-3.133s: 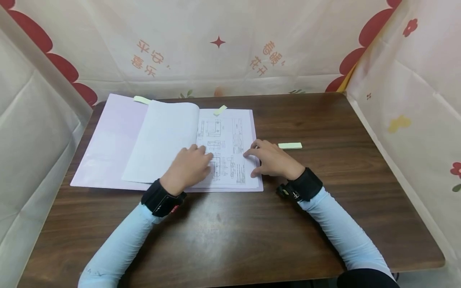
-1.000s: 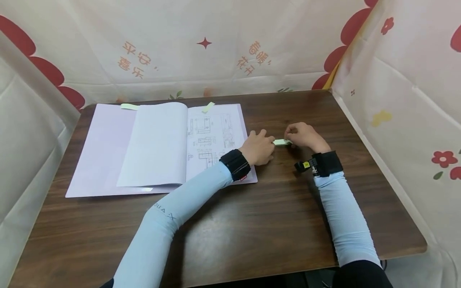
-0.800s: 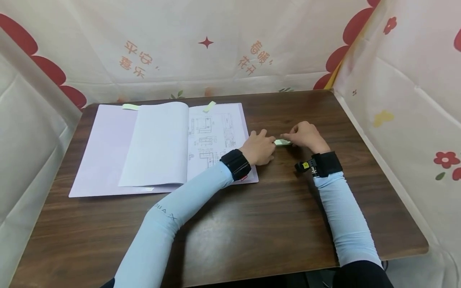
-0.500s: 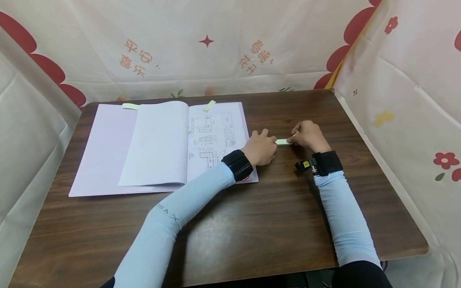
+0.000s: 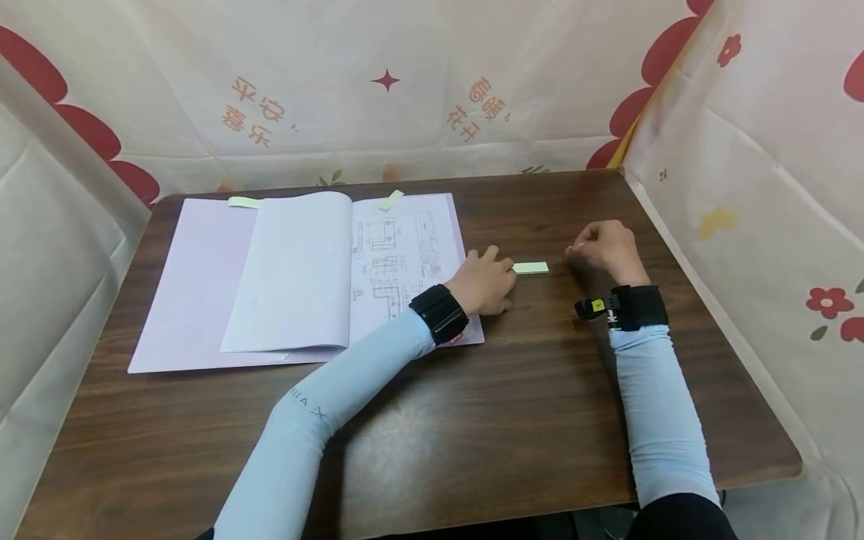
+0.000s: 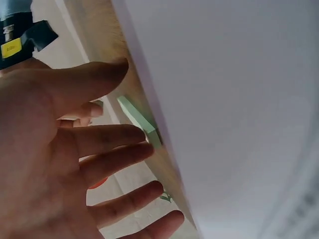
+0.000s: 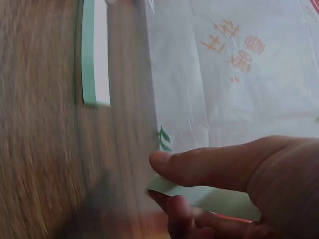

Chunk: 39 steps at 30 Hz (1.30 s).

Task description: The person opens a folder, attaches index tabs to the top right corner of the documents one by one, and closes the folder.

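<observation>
Green strip: the green strip (image 7: 224, 203) is pinched between thumb and curled fingers of the right hand (image 5: 607, 251); the hand covers part of it, and from the head I can't make it out.
Right arm: reaching forward, wrist bent, the hand turned in over the table (image 5: 405, 450), its shadow below.
Sticky pad: the sticky pad (image 5: 532, 268) lies flat on the table between the two hands, its left end lost behind fingertips.
Left hand: the left hand (image 5: 482, 281) has its fingers loose and spread, gripping nothing; they're at the pad's end, though touching or just beside I can't tell.
Left arm: slanting across the lower right of the folder (image 5: 192, 292), covering part of the drawing page (image 5: 432, 240).
Drawing page: its lettering is too small to read.
Upper sleeves: both cut off at the bottom edge.
</observation>
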{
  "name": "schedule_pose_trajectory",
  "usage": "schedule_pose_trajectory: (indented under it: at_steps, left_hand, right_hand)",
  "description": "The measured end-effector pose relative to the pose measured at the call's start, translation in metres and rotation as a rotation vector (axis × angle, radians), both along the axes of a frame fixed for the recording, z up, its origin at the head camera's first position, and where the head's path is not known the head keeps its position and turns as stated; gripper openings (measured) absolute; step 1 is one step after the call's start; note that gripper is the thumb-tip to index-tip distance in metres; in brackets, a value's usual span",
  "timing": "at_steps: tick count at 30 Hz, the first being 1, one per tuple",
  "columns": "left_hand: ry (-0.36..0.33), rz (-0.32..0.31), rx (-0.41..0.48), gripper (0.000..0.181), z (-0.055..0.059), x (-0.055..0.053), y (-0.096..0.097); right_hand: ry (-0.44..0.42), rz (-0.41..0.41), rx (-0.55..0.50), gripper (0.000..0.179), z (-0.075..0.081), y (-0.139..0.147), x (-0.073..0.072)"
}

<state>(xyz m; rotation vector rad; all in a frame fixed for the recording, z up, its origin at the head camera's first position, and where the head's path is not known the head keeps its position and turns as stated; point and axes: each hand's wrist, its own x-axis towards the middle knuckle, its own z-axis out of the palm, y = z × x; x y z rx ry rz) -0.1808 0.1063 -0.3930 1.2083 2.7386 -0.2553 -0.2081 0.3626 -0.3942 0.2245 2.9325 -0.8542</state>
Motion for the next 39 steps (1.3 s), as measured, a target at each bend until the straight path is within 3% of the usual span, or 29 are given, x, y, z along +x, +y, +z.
schedule_pose_trajectory:
  at_steps: [6,12,15,18,22,25,28,33,39]
  left_hand:
    - [0.035,0.006,0.121,0.065,0.005,0.016,-0.039]
    - [-0.04,0.138,0.237,0.059,0.004,0.037,-0.108]
    - [-0.068,0.192,0.249,0.054,-0.002,0.044,-0.139]
    - [-0.088,0.221,0.243,0.052,-0.007,0.048,-0.156]
    - [-0.128,0.247,0.227,0.056,-0.013,0.048,-0.161]
    - [-0.17,0.257,0.206,0.06,-0.017,0.047,-0.159]
    - [-0.196,0.261,0.194,0.063,-0.02,0.047,-0.155]
    - [-0.187,0.261,0.198,0.067,-0.022,0.046,-0.152]
    - [-0.158,0.259,0.184,0.067,-0.019,0.042,-0.154]
  right_hand:
    - [0.022,0.059,-0.026,0.023,-0.004,-0.022,-0.002]
    - [0.127,0.164,-0.037,0.016,-0.006,-0.055,-0.004]
    - [0.143,0.254,-0.051,0.018,-0.007,-0.079,-0.015]
    - [0.103,0.306,-0.111,0.022,-0.005,-0.106,-0.035]
    - [0.031,0.277,-0.232,0.016,-0.01,-0.139,-0.077]
    - [-0.013,0.216,-0.316,0.014,-0.02,-0.159,-0.109]
    - [-0.062,0.138,-0.373,0.018,-0.028,-0.172,-0.132]
    - [-0.133,0.049,-0.405,0.024,-0.03,-0.181,-0.151]
    - [-0.161,0.083,-0.432,0.027,-0.017,-0.19,-0.157]
